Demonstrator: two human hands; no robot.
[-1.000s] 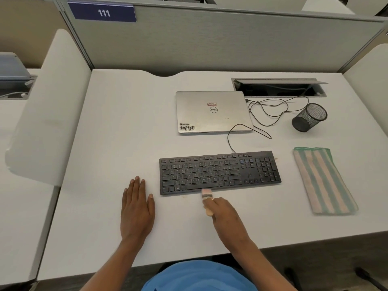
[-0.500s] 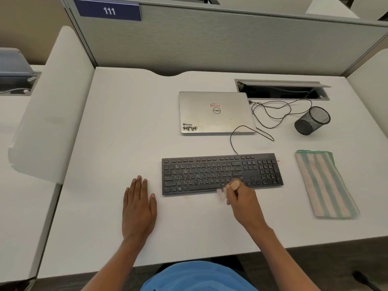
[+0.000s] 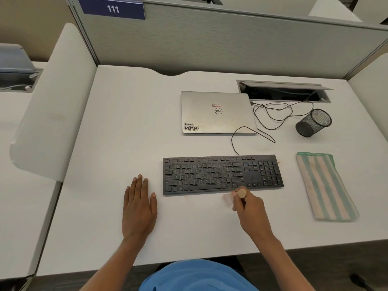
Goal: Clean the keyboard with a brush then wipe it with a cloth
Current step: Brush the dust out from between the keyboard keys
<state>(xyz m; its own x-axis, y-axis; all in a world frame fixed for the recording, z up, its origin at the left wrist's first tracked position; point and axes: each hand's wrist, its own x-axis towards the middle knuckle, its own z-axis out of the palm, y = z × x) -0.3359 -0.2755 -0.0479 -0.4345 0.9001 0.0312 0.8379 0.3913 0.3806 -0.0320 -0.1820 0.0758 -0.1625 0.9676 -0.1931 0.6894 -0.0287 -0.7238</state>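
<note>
Currently the right hand is gripping a small brush with a pale wooden handle; its fingers are curling closed around the handle. The rounded handle end is sticking up above the knuckles, just at the near edge of the flat black rectangular keyboard. The bristle end is showing as a pale blur to the left of the hand, over the white table just in front of the keyboard's near edge; whether the bristles are touching anything cannot be told.

The left hand is lying palm-down on the table, just left of the keyboard and apart from it. Its fingers are stretching out straight and close together, holding nothing.

The keyboard is sitting flat near the table's middle, long side toward the person. A folded cloth with green and cream stripes is lying on the table to the right of the keyboard, not touching it.

Beyond the keyboard a closed silver laptop is resting lid-up. A thin black cable is running from the keyboard's far edge and looping past the laptop's right side. A black mesh pen cup is lying tipped on its side, right of the laptop. A grey partition is standing behind the table.
</note>
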